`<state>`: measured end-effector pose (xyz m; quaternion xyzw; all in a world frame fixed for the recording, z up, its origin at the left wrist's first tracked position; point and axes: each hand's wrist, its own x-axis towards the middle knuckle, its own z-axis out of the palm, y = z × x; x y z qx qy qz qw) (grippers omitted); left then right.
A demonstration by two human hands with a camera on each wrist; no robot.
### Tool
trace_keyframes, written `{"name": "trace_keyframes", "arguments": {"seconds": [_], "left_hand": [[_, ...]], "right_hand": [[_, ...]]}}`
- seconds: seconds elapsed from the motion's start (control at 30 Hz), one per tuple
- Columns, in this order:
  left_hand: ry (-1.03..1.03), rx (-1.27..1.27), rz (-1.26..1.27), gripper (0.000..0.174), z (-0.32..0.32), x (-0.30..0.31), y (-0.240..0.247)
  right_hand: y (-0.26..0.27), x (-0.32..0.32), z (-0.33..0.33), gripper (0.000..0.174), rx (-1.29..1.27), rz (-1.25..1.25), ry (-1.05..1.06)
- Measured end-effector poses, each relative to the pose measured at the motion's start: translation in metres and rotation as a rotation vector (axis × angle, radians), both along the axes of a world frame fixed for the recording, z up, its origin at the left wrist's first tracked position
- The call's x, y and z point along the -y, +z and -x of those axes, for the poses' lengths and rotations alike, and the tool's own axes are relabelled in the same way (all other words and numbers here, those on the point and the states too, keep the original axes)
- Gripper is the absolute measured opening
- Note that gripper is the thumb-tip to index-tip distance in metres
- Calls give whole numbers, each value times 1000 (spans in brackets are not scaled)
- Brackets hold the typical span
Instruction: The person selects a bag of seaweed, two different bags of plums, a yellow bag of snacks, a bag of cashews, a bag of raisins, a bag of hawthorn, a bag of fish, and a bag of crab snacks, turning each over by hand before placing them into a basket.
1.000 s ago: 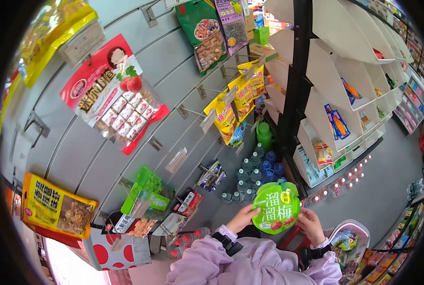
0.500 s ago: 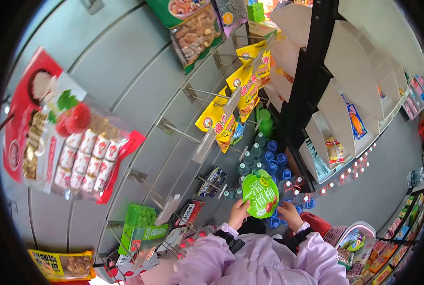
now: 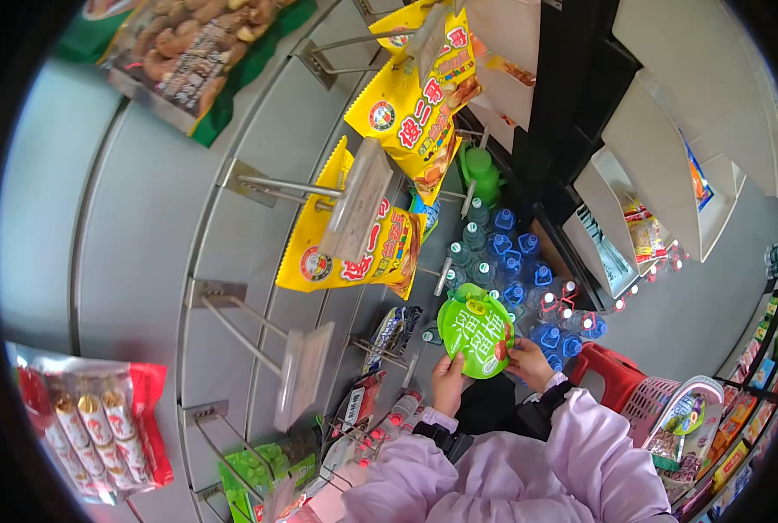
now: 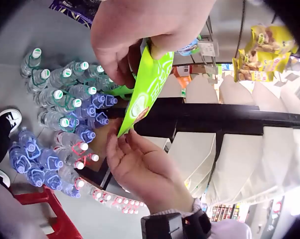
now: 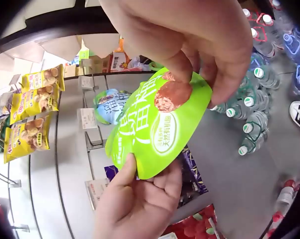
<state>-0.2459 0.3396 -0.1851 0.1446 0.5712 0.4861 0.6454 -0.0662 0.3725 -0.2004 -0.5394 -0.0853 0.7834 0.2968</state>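
Pinching a green packet (image 3: pixel 474 329) — left hand (image 3: pixel 447 385) on one edge, right hand (image 3: pixel 531 366) on the other — with loads of bottles (image 3: pixel 512 267) on the floor (image 3: pixel 698 305) beyond and yellow bags (image 3: pixel 411 113) hanging nearby.

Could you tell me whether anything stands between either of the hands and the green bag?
Nothing visible does: the left hand and the right hand both pinch the green bag by its edges. The yellow packets hang off to the side.

left hand (image 3: pixel 447 385) and right hand (image 3: pixel 531 364) pinched
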Motion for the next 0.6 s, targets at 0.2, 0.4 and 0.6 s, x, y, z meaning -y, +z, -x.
{"name": "trace_keyframes", "arguments": {"seconds": [0.2, 0.4, 0.6], "left_hand": [[62, -29, -58, 22, 3, -26, -8], [18, -248, -136, 20, 10, -35, -8], [-15, -350, -207, 20, 16, -38, -1]], "right_hand": [[-18, -34, 19, 20, -22, -40, -76], [-34, -48, 35, 14, -119, -106, -146], [-35, -55, 44, 12, -169, -149, -150]]}}
